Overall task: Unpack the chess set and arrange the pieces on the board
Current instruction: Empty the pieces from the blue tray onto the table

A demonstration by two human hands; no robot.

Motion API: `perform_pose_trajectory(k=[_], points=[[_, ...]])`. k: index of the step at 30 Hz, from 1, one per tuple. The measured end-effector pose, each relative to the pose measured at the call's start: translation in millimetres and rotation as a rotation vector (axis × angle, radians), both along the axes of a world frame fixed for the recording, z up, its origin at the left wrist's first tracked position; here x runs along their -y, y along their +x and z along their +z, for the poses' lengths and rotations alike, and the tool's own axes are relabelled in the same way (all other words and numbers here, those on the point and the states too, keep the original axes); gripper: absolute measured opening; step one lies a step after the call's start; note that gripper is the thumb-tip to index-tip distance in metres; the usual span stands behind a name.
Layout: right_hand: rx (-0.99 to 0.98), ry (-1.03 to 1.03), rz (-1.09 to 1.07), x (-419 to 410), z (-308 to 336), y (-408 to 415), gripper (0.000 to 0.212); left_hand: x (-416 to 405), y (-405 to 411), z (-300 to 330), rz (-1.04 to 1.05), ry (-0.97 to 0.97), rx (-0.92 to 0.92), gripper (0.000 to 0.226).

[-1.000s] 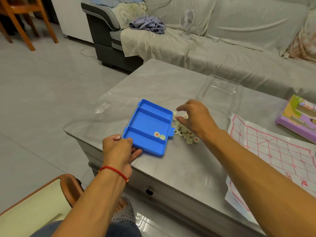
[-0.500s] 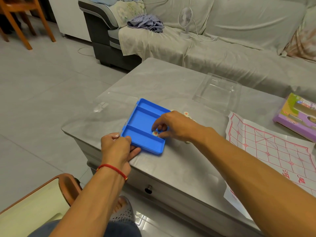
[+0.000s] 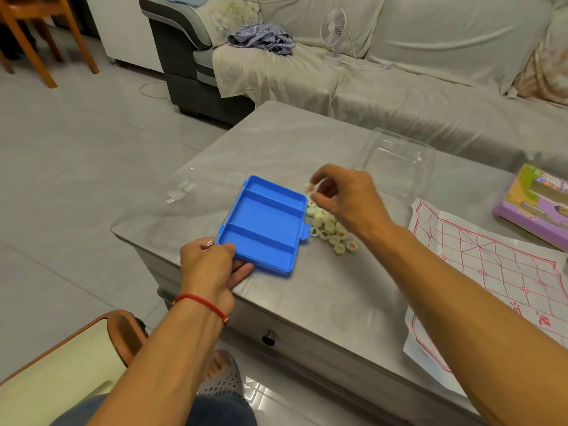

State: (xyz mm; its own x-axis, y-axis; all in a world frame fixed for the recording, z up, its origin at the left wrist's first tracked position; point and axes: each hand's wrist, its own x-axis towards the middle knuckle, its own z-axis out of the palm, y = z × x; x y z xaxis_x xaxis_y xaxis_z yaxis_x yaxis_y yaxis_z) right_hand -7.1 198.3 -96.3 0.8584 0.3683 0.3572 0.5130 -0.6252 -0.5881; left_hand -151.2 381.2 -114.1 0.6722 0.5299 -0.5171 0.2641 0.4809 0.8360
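Note:
A blue plastic tray (image 3: 264, 226) with three bare compartments lies on the grey table (image 3: 322, 296). My left hand (image 3: 209, 265) grips its near left corner. Just right of the tray sits a pile of several pale round chess pieces (image 3: 330, 230). My right hand (image 3: 347, 198) hovers over the far end of that pile and pinches a piece (image 3: 310, 188) with a red mark between thumb and fingers. The paper board (image 3: 498, 272), printed with a red grid, lies unfolded at the right and hangs over the table's near edge.
A clear plastic lid (image 3: 396, 164) rests behind the pile, another clear sheet (image 3: 196, 192) left of the tray. A purple box (image 3: 538, 204) sits at the far right. A sofa with a small white fan (image 3: 333, 32) stands behind the table.
My right hand reached into the tray's near compartment, took out the last pieces and carried them right to above the pile. The tray now holds nothing. My left hand stayed on the corner.

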Motion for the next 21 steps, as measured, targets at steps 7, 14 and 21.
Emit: perform_pose_trajectory(k=[7,14,21], points=[[-0.139,-0.282,-0.274,38,-24,2,0.028,-1,0,1,-0.011,-0.018,0.020,0.020],[-0.159,-0.229,-0.316,-4,-11,-35,0.041,-7,-1,5,0.031,-0.051,0.095,0.054],[-0.714,0.503,-0.164,-25,-8,-51,0.025,5,-4,13,-0.144,0.025,0.324,0.067]])
